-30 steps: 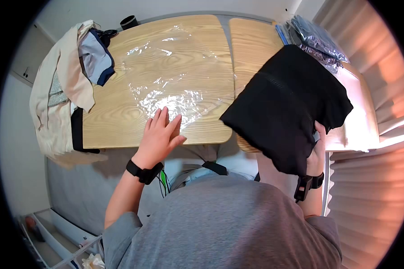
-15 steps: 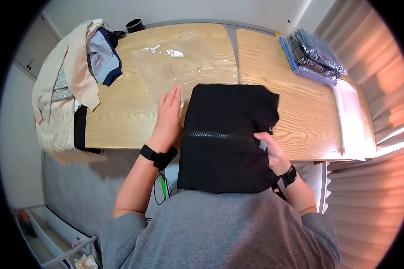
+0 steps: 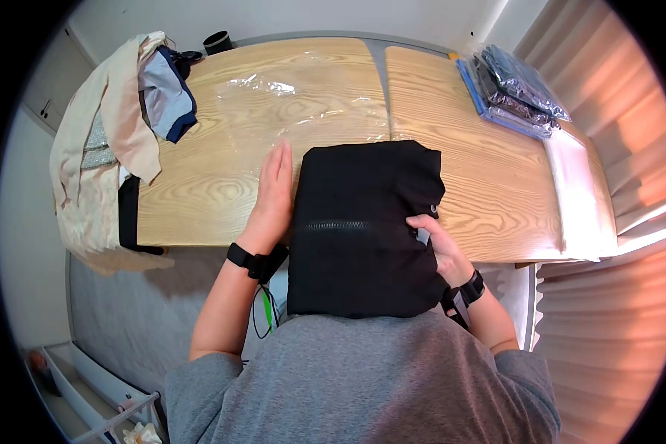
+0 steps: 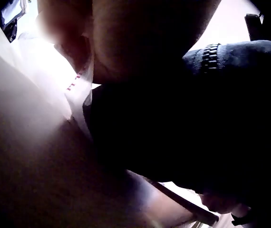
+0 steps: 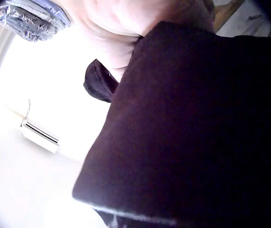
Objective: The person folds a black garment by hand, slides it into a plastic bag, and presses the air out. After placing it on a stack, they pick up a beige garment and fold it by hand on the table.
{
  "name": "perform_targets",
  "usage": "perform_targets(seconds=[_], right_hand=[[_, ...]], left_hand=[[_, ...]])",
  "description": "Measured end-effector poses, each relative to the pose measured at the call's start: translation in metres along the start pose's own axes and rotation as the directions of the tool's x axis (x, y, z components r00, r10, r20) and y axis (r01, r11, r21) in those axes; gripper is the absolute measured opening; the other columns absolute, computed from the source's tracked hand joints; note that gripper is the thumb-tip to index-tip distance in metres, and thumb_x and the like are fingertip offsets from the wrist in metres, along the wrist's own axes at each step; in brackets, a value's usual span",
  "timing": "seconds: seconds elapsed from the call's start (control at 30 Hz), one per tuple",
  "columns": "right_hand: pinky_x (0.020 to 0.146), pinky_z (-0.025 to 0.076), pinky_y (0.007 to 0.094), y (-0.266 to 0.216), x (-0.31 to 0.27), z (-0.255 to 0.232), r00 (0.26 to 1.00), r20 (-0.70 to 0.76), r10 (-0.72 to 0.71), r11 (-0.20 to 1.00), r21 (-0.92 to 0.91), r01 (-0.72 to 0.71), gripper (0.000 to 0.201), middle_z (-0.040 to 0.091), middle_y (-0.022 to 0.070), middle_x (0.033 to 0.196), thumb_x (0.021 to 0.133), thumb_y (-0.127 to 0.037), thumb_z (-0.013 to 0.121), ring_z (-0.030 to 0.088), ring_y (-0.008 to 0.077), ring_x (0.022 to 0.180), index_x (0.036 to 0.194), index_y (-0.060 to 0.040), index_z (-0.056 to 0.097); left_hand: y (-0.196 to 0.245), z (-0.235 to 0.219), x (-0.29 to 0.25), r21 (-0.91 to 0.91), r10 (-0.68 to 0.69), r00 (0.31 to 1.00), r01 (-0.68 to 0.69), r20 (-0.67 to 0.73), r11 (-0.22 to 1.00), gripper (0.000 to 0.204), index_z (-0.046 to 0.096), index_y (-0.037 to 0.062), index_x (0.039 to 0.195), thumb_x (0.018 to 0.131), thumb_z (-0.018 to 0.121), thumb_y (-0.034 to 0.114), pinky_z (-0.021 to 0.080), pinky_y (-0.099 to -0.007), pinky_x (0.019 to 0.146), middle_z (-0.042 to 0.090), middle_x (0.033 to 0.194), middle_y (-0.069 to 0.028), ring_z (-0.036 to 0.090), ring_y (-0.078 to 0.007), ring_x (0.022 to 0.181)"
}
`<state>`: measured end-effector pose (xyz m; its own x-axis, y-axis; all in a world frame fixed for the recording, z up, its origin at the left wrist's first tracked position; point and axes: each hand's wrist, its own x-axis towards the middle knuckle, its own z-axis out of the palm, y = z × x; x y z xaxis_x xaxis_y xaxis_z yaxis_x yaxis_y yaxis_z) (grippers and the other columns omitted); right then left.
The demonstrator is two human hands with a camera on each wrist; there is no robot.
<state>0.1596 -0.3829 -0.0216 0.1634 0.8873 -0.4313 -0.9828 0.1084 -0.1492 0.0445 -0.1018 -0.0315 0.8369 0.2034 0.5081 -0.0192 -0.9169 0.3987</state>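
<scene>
A folded black garment (image 3: 362, 274) with a zipper (image 3: 337, 225) across its middle lies over the table's front edge, close against the person's shirt. The right hand (image 3: 442, 250) grips its right side, thumb on top and the other fingers hidden beneath; a small grey tag (image 3: 422, 236) shows by the thumb. Along the left side, the left hand (image 3: 274, 192) stands on edge with straight fingers, right at the fabric. Beyond the garment a clear plastic bag (image 3: 274, 87) is spread flat on the wooden table. Dark cloth (image 5: 188, 128) fills much of the right wrist view.
Clothes in cream (image 3: 126, 111) and light blue (image 3: 166, 96) hang over the table's left end. A black cup (image 3: 217, 42) stands at the back. Bagged folded garments (image 3: 522, 92) are stacked at the back right, with flat clear plastic (image 3: 576, 196) in front. A gap separates the two tabletops.
The right hand has brought the black garment from the right to in front of the body, turning it flat. The left hand has moved off the plastic bag to the garment's left side.
</scene>
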Motion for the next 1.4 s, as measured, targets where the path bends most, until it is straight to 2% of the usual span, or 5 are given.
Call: perform_targets(seconds=[0.9,0.97,1.07,1.23,1.4], right_hand=[[0.099,0.045,0.0453,-0.005,0.06,0.02,0.97,-0.014,-0.242,0.951,0.192,0.24,0.041,0.056,0.0245,0.118,0.088,-0.02,0.058,0.057,0.035,0.107,0.119,0.006,0.049],[0.1,0.042,0.0472,0.003,0.061,0.026,0.869,-0.169,-0.464,0.885,-0.114,0.451,0.04,0.056,0.0202,0.12,0.088,-0.017,0.059,0.055,0.0342,0.11,0.121,0.0013,0.048],[0.101,0.04,0.0491,-0.003,0.061,0.019,0.937,-0.172,-0.304,0.952,-0.085,0.293,0.04,0.056,0.0155,0.121,0.087,-0.016,0.061,0.053,0.0333,0.112,0.123,-0.0029,0.048],[0.105,0.035,0.048,-0.002,0.056,0.035,0.945,-0.197,-0.261,0.965,-0.065,0.253,0.04,0.053,0.0173,0.126,0.09,-0.018,0.058,0.05,0.0337,0.117,0.124,0.0003,0.048],[0.108,0.032,0.0471,0.003,0.076,0.029,0.976,-0.111,-0.185,0.983,-0.004,0.185,0.044,0.047,0.021,0.133,0.092,-0.021,0.055,0.045,0.0341,0.123,0.127,0.0043,0.044]], left_hand=[[0.045,-0.005,-0.008,-0.072,0.026,0.999,-0.029,-0.038,0.997,0.08,0.027,-0.003,0.141,0.065,0.044,-0.021,0.02,-0.0485,0.111,0.022,0.149,-0.0189,0.021,-0.0373,0.138],[0.04,-0.001,-0.011,-0.077,0.036,0.998,-0.04,-0.05,0.996,0.08,0.026,-0.003,0.141,0.065,0.044,-0.021,0.02,-0.0479,0.112,0.022,0.148,-0.0201,0.021,-0.0376,0.138],[0.034,-0.002,-0.018,-0.055,-0.009,0.993,0.002,-0.117,0.999,0.074,0.031,-0.0029,0.138,0.068,0.05,-0.014,0.024,-0.0472,0.109,0.027,0.144,-0.023,0.031,-0.0384,0.132],[0.032,-0.013,-0.05,0.27,-0.377,0.874,0.459,-0.306,0.846,0.038,0.052,0.0021,0.103,0.072,0.07,0.016,0.039,-0.0426,0.08,0.054,0.102,-0.0155,0.05,-0.0333,0.094],[0.013,-0.009,-0.063,0.156,-0.338,0.934,0.353,-0.117,0.922,0.022,0.053,0.0036,0.065,0.077,0.064,0.018,0.037,-0.0434,0.065,0.054,0.068,-0.0094,0.051,-0.0308,0.071]])
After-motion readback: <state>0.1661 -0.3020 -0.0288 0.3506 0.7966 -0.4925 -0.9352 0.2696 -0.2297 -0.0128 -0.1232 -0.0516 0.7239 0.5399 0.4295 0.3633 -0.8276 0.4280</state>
